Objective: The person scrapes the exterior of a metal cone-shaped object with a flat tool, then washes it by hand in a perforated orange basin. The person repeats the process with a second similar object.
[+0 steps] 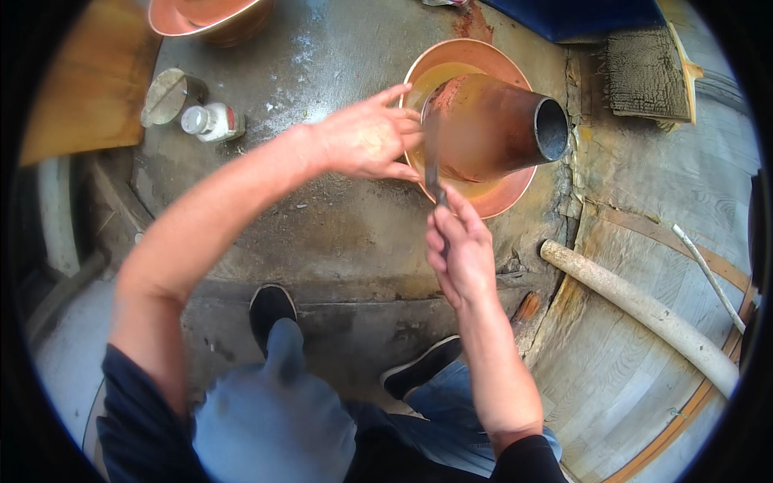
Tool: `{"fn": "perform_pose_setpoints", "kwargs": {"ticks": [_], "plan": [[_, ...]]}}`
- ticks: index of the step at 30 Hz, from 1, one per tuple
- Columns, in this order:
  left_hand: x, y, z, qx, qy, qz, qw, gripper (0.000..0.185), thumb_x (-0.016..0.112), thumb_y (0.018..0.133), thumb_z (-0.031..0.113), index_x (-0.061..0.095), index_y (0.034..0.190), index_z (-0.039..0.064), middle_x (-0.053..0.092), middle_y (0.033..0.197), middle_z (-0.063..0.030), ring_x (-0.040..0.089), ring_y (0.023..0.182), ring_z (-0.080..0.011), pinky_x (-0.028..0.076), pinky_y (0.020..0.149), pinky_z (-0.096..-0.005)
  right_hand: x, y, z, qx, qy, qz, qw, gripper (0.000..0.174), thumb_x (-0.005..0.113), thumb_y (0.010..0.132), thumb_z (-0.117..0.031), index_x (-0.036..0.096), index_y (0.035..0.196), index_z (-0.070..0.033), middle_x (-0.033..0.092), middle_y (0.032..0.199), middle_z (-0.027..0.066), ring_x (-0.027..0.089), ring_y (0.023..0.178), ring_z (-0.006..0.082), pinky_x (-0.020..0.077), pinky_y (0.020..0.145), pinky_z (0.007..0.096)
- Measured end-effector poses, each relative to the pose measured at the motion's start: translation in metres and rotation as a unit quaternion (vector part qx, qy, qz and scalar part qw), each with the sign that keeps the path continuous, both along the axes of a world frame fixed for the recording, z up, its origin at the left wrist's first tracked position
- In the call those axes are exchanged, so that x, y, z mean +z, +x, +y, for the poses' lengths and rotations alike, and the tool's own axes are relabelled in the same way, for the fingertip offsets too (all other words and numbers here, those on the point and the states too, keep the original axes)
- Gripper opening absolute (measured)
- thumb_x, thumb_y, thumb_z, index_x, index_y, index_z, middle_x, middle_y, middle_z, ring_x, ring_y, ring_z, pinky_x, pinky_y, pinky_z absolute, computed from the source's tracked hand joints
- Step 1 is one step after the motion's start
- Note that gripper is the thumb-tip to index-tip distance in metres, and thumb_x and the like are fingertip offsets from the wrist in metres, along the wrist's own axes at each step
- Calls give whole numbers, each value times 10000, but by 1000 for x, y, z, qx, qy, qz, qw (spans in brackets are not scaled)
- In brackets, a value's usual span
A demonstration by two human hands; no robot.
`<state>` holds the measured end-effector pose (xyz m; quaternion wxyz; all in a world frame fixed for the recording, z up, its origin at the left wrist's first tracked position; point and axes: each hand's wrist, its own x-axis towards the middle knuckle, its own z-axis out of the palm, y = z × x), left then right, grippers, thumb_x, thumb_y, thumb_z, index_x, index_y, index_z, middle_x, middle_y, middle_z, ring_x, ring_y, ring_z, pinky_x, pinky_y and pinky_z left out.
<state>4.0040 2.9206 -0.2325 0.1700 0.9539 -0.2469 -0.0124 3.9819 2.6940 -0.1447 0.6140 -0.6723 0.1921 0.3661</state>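
A reddish-brown vessel [492,130] with a dark-rimmed round opening lies tilted in a wide reddish bowl [516,187], its opening towards the right. Yellowish liquid [423,84] stands in the bowl around it. My right hand [462,247] is closed around the handle of a narrow, flat dark tool [432,157]; its blurred blade lies along the vessel's left end, and its exact kind cannot be told. My left hand [374,139] has its fingers spread at the bowl's left rim, beside the blade. Whether its fingertips touch the vessel or blade is unclear.
A white-capped bottle [214,122] and a round container [172,96] stand at the left. Another reddish bowl [223,24] is at the top left. On the right lie a thick pale pole [640,308], a thin stick [709,275], a brush [527,307] and a ribbed grey block [649,75].
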Motion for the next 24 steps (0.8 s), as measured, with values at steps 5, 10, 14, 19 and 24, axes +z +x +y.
{"fn": "perform_pose_setpoints", "kwargs": {"ticks": [5, 10, 14, 19, 24], "plan": [[-22, 42, 35, -172, 51, -54, 982, 343, 695, 914, 386, 735, 963, 49, 731, 934, -94, 694, 1029, -247, 473, 1145, -447, 12, 19, -51, 213, -204, 19, 955, 429, 609, 1028, -129, 574, 1453, -77, 696, 990, 72, 631, 715, 153, 497, 562, 297], [-36, 34, 19, -179, 90, -154, 968, 263, 675, 917, 288, 657, 753, 83, 695, 796, -66, 709, 823, -234, 605, 883, -406, 21, 64, -65, 575, -456, -209, 646, 379, 584, 973, -111, 661, 1332, -21, 685, 1172, 310, 653, 1137, 473, 502, 1027, 491], [-35, 2, -18, -143, 116, -167, 969, 146, 668, 850, 190, 661, 767, 70, 679, 747, -74, 713, 762, -208, 622, 775, -366, 26, 64, -92, 548, -343, -271, 713, 382, 602, 989, -131, 647, 1352, -21, 735, 1116, 268, 716, 1049, 421, 541, 942, 475], [-37, -41, -71, 0, 58, -131, 990, 108, 682, 803, 177, 669, 778, 73, 669, 734, -39, 701, 761, -192, 574, 784, -337, 43, 16, -81, 273, -227, -119, 927, 355, 628, 1035, -94, 650, 1387, -56, 570, 786, -50, 477, 651, 40, 412, 580, 218], [-49, -42, -55, 38, -81, -127, 988, 237, 715, 888, 314, 689, 889, 78, 667, 865, -38, 654, 922, -213, 540, 917, -371, -8, -28, -79, 225, -217, -201, 928, 356, 628, 1035, -103, 646, 1384, -35, 709, 958, 47, 588, 766, 95, 498, 709, 263]]}}
